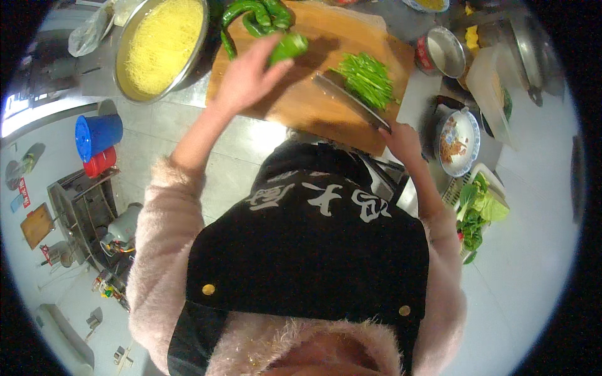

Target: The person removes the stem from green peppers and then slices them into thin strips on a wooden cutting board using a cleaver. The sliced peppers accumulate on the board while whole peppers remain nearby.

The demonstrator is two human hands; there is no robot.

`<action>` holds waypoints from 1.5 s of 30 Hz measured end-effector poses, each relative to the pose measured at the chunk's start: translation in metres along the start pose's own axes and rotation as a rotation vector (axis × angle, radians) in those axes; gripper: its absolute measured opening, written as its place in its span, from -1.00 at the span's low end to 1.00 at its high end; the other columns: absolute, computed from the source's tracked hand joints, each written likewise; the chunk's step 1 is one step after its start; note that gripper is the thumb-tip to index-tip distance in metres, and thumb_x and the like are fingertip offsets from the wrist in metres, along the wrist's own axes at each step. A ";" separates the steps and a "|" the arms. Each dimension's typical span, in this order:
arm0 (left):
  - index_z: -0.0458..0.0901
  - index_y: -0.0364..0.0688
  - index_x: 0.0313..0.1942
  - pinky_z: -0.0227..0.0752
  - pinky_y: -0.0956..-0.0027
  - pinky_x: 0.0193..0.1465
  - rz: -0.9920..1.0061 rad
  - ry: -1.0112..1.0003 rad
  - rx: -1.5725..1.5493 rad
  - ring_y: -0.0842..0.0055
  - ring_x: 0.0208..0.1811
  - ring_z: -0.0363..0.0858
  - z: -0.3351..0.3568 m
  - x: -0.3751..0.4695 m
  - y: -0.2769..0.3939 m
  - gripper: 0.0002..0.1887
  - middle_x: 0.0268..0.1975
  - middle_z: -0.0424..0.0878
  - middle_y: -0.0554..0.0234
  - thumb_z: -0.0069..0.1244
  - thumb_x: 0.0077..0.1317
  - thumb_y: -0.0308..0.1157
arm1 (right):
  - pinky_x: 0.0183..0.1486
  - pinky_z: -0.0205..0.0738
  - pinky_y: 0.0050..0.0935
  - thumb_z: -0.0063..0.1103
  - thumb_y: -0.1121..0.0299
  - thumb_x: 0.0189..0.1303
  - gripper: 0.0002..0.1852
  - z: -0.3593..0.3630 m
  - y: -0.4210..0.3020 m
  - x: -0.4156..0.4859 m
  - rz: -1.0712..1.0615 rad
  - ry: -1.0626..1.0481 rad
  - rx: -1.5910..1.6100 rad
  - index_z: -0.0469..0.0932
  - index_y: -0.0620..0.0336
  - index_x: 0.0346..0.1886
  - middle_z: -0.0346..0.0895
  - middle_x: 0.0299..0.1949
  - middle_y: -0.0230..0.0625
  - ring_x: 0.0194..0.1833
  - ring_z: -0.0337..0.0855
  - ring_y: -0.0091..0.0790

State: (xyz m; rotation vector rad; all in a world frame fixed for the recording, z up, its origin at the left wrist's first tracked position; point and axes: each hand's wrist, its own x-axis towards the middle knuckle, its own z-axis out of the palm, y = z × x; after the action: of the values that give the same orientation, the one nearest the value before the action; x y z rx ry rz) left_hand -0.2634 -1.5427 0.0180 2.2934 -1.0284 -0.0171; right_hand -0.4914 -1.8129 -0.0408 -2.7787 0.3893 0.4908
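Note:
My left hand (pixel 251 77) grips a green pepper (pixel 289 48) above the left part of a wooden cutting board (pixel 287 101). Just behind it, several long, curled green peppers (pixel 256 16) lie at the board's far left. In my right hand (pixel 403 143) is the handle of a kitchen knife (pixel 350 99), held at the board's near right edge. The blade slants up and to the left across the board. A pile of thinly sliced green pepper (pixel 366 80) rests right beside the blade, on its far side.
A metal bowl of thin yellow noodles (pixel 164 47) stands left of the board. To the right are a metal pot (pixel 444 51), a blue-rimmed plate with brown bits (pixel 458 141) and a basket of leafy greens (pixel 475 216). A blue bucket (pixel 99 136) and a gas cylinder (pixel 123 231) stand at left.

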 end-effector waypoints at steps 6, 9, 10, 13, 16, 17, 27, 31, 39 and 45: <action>0.22 -0.16 0.14 0.41 0.14 -0.16 -0.103 -0.266 0.007 0.07 -0.15 0.48 0.078 -0.036 0.018 -0.47 -0.13 0.44 -0.06 -0.07 0.18 -0.24 | -0.34 0.43 -0.06 0.02 0.15 0.11 -0.70 -0.003 0.011 -0.004 0.059 0.029 0.070 0.48 0.20 -0.26 0.51 -0.48 0.01 -0.41 0.53 0.08; 0.21 -0.22 0.13 0.38 0.19 -0.12 -0.074 -0.215 0.112 0.15 -0.10 0.47 0.103 -0.038 0.022 -0.45 -0.12 0.44 -0.02 -0.05 0.12 -0.32 | -0.32 0.43 -0.06 0.02 0.18 0.09 -0.72 -0.003 0.014 -0.003 0.058 0.069 0.104 0.48 0.16 -0.24 0.52 -0.45 0.03 -0.39 0.53 0.09; 0.21 -0.23 0.13 0.37 0.19 -0.09 -0.070 -0.200 0.119 0.17 -0.08 0.46 0.107 -0.039 0.023 -0.45 -0.10 0.42 -0.02 -0.05 0.11 -0.33 | -0.32 0.43 -0.06 0.02 0.18 0.09 -0.72 -0.003 0.015 -0.002 0.047 0.078 0.104 0.48 0.15 -0.24 0.52 -0.45 0.02 -0.39 0.53 0.09; 0.23 -0.23 0.12 0.29 0.17 0.00 -0.036 -0.072 0.100 0.20 0.02 0.39 0.111 -0.047 0.021 -0.45 -0.01 0.38 0.01 -0.03 0.09 -0.35 | -0.32 0.43 -0.07 0.02 0.17 0.10 -0.72 -0.004 0.013 0.002 0.043 0.085 0.089 0.47 0.16 -0.24 0.52 -0.46 0.02 -0.39 0.53 0.08; 0.26 -0.23 0.09 0.21 0.13 0.08 -0.048 -0.044 0.061 0.21 0.10 0.32 0.104 -0.060 0.015 -0.46 0.08 0.31 0.03 -0.01 0.07 -0.35 | -0.33 0.43 -0.06 0.01 0.17 0.10 -0.71 -0.010 0.006 0.001 0.059 0.069 0.062 0.46 0.18 -0.25 0.52 -0.47 0.01 -0.40 0.54 0.07; 0.27 -0.23 0.08 0.18 0.12 0.10 -0.058 -0.055 0.051 0.21 0.12 0.29 0.101 -0.065 0.012 -0.46 0.10 0.29 0.04 0.00 0.06 -0.35 | -0.33 0.42 -0.06 0.01 0.17 0.10 -0.71 -0.013 0.002 -0.001 0.081 0.051 0.044 0.46 0.19 -0.25 0.52 -0.47 0.00 -0.40 0.54 0.06; 0.34 -0.25 -0.08 0.33 0.13 -0.11 -0.088 -0.034 -0.117 0.04 -0.16 0.42 0.108 -0.074 0.000 -0.57 -0.17 0.40 -0.08 0.03 0.05 -0.32 | -0.37 0.38 -0.03 -0.06 0.25 0.16 -0.74 -0.013 -0.083 -0.027 0.136 0.032 0.173 0.44 0.24 -0.23 0.49 -0.54 0.01 -0.44 0.52 0.09; 0.33 -0.25 -0.10 0.34 0.13 -0.13 -0.073 -0.044 -0.107 0.04 -0.19 0.42 0.109 -0.074 -0.004 -0.57 -0.19 0.39 -0.08 0.04 0.06 -0.29 | -0.39 0.38 -0.01 -0.06 0.29 0.17 -0.75 -0.003 -0.096 -0.029 0.093 0.020 0.183 0.43 0.26 -0.20 0.49 -0.56 0.02 -0.47 0.51 0.11; 0.34 -0.26 -0.15 0.35 0.14 -0.13 -0.096 -0.057 -0.128 0.05 -0.19 0.43 0.110 -0.073 -0.006 -0.61 -0.21 0.39 -0.07 0.02 0.06 -0.27 | -0.44 0.44 -0.01 -0.12 0.32 0.17 -0.81 0.007 -0.094 -0.032 0.083 0.012 0.155 0.40 0.25 -0.34 0.51 -0.58 0.00 -0.51 0.54 0.09; 0.34 -0.27 -0.15 0.35 0.14 -0.13 -0.099 -0.112 -0.172 0.05 -0.19 0.43 0.111 -0.074 -0.010 -0.62 -0.22 0.40 -0.07 0.02 0.07 -0.29 | -0.41 0.44 0.00 -0.10 0.31 0.17 -0.80 0.005 -0.094 -0.028 0.059 -0.036 0.149 0.43 0.24 -0.38 0.50 -0.58 0.02 -0.50 0.54 0.08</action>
State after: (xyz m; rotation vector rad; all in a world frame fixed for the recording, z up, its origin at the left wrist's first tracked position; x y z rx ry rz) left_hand -0.3358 -1.5460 -0.0940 2.2035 -0.9299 -0.2672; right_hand -0.4891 -1.7184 -0.0127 -2.6179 0.4810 0.5040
